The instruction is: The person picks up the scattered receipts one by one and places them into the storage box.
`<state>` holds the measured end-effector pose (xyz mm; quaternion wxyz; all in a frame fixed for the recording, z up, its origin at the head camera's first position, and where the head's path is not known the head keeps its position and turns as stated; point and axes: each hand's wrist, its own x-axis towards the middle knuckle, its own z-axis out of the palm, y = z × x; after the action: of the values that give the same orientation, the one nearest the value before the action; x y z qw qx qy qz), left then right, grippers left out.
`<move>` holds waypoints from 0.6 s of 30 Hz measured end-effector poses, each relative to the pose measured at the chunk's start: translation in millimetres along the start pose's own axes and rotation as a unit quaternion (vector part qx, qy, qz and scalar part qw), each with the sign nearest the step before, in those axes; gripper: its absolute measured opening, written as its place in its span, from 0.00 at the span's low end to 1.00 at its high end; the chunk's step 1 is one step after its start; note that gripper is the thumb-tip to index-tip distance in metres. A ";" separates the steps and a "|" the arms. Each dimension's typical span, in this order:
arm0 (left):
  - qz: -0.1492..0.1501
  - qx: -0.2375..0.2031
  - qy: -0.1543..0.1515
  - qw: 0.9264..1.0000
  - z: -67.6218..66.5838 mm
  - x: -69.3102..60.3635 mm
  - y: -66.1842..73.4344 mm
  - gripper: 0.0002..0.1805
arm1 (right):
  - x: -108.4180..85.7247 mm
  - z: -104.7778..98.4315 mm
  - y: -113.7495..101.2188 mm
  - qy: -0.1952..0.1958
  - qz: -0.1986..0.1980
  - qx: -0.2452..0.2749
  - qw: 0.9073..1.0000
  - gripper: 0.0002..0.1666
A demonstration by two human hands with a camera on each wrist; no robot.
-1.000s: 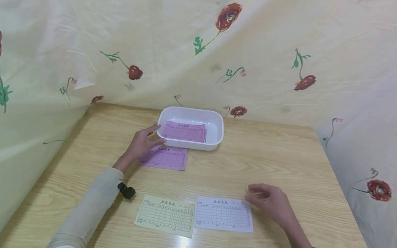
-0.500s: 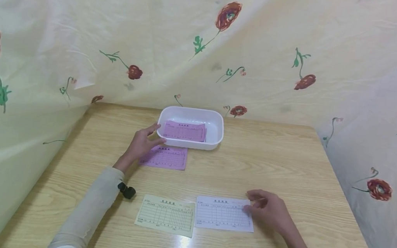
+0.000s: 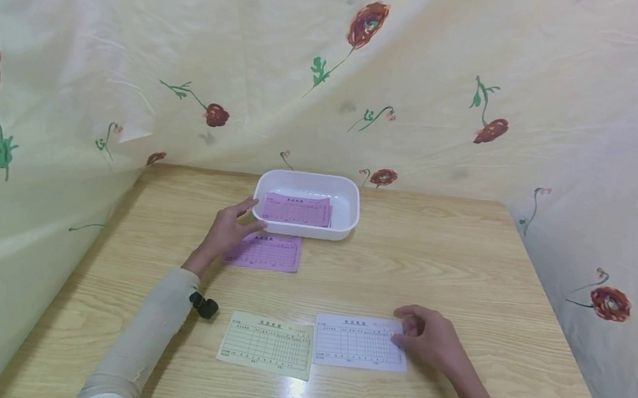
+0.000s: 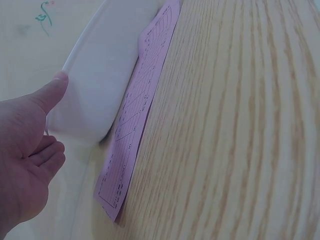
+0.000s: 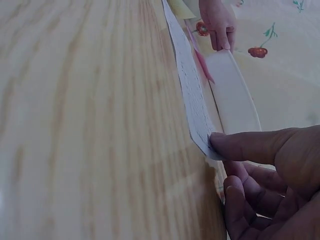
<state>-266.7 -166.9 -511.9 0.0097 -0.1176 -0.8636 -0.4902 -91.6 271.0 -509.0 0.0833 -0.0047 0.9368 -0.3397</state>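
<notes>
My left hand [image 3: 226, 232] holds the left end of a white plastic box [image 3: 344, 233], its thumb on the box's outside wall [image 4: 100, 65] in the left wrist view. Inside the box lies a purple printed receipt slip [image 3: 297, 211]. A second purple slip [image 3: 269, 254] lies on the table just in front, partly beneath the left hand in the head view. My right hand [image 3: 430, 336] pinches the right edge of a white receipt slip [image 3: 358, 343]. In the right wrist view the thumb presses on that slip's corner [image 5: 197, 115], with the other fingers curled below.
A pale yellow receipt slip [image 3: 266, 345] lies to the left of the white one, their edges nearly meeting. All rest on a wood-grain table [image 3: 439, 246]. A flowered cloth [image 3: 418, 75] hangs behind the table and along its sides.
The right hand has come down slightly and inward onto the white slip's right edge, and its thumb has closed on it. The left hand and the box have stayed in place.
</notes>
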 end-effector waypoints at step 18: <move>-0.007 -0.001 -0.003 1.000 -0.7 -0.8 0.9 0.42 | 1.2 -7.2 -1.5 0.004 -0.022 0.012 1.000 0.03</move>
<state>-265.8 -167.2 -510.9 0.0035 -0.1127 -0.8641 -0.4906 -93.9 274.4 -502.8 0.0727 -0.0227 0.9326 -0.3528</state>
